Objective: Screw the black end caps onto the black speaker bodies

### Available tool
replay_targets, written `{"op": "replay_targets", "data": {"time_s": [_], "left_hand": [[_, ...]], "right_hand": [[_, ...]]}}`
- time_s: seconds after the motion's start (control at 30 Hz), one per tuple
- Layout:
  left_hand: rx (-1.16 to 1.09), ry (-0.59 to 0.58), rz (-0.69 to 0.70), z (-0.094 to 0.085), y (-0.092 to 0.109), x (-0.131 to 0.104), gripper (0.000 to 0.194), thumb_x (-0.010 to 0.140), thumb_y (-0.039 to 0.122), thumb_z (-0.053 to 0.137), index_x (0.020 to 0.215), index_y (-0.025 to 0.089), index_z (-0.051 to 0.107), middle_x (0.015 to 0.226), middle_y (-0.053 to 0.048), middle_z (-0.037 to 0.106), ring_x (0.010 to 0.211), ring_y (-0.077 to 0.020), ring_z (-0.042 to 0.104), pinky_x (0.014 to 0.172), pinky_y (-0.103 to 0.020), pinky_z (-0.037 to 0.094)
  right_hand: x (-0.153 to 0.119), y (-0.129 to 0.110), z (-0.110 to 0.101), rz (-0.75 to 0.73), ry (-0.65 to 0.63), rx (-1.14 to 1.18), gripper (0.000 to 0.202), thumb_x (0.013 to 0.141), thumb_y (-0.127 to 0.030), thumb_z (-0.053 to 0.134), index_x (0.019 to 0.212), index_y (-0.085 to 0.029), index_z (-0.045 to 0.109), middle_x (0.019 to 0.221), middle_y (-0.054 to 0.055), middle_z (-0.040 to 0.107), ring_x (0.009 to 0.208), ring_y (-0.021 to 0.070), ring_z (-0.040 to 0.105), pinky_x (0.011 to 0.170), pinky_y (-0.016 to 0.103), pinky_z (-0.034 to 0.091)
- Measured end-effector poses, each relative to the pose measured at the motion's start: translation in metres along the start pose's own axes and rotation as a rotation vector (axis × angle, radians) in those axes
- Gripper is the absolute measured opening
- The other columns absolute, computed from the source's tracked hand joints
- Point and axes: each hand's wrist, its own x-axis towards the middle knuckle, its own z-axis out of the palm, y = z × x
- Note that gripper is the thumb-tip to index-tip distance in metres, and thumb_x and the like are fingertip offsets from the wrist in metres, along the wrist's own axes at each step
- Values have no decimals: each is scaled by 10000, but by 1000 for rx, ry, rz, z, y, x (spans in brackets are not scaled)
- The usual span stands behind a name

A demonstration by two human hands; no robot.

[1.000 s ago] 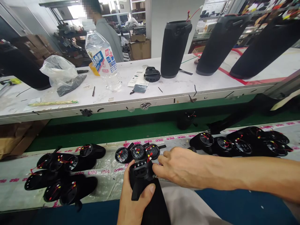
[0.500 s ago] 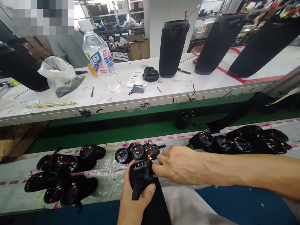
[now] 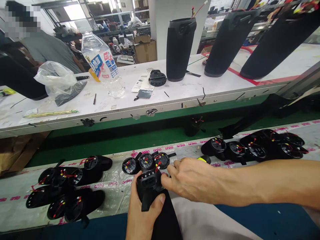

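Observation:
My left hand (image 3: 143, 210) is wrapped round the top of a black cylindrical speaker housing (image 3: 165, 220), thumb in front, beside its dangling black strap (image 3: 147, 200). The housing leans upward in front of my lap, with red wires (image 3: 158, 165) standing out of its open end. At the right side of that rim, my right hand (image 3: 182, 176) is closed with thumb and fingers pinched together. Whatever it pinches is hidden by the fingers. Just beyond the held housing lie three round speaker ends (image 3: 146, 161) with wires in them.
Several black housings (image 3: 75, 203) lie at left, and more (image 3: 236, 149) at right, on the plastic-covered surface (image 3: 112, 196). A yellow-and-black item (image 3: 205, 159) shows behind my right hand. The white bench (image 3: 100, 106) carries a bottle (image 3: 100, 63) and upright housings (image 3: 180, 50). A person (image 3: 50, 46) is beyond.
The view has shifted slightly, and my right forearm sits a little lower, uncovering the yellow-and-black item. Both hands keep their places on the housing. More of the person at upper left shows.

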Motion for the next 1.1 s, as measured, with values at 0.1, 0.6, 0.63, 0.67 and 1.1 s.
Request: {"op": "replay_targets", "data": {"time_s": [0.1,0.6,0.63,0.67,1.1], "left_hand": [[-10,14,-18,1,-3,1,853,742,498,821,1496,230,525,1365,-112,736,1295,-345,690,1127,-476,499],[97,70,-34,-2,-7,1,896,737,602,832,1497,231,535,1386,-164,735,1334,-431,660,1099,-558,483],[109,74,-41,-2,-5,1,902,734,616,827,1497,236,534,1385,-167,733,1336,-444,659,1095,-571,480],[116,77,-48,-2,-4,1,909,730,630,824,1496,237,533,1382,-171,731,1333,-454,659,1094,-583,477],[-11,29,-50,-3,-8,3,928,777,644,843,1530,230,493,1492,-185,658,1418,-430,606,1186,-575,435]], "right_hand": [[-1,-7,4,37,25,-4,197,921,-99,605,1074,-201,534,778,2,520,588,199,430,509,409,170],[6,-12,3,-2,-12,34,206,847,-70,659,1010,-183,604,786,25,510,615,205,479,487,386,196],[7,-10,0,-23,-24,43,202,845,-67,672,1000,-182,612,799,27,517,617,202,485,485,384,202],[8,-9,-4,-39,-35,52,203,837,-65,687,989,-181,619,808,28,520,622,202,493,481,381,207],[20,-1,1,-8,-78,281,79,1007,-107,614,1033,-181,621,834,32,644,624,188,541,490,375,243]]}}
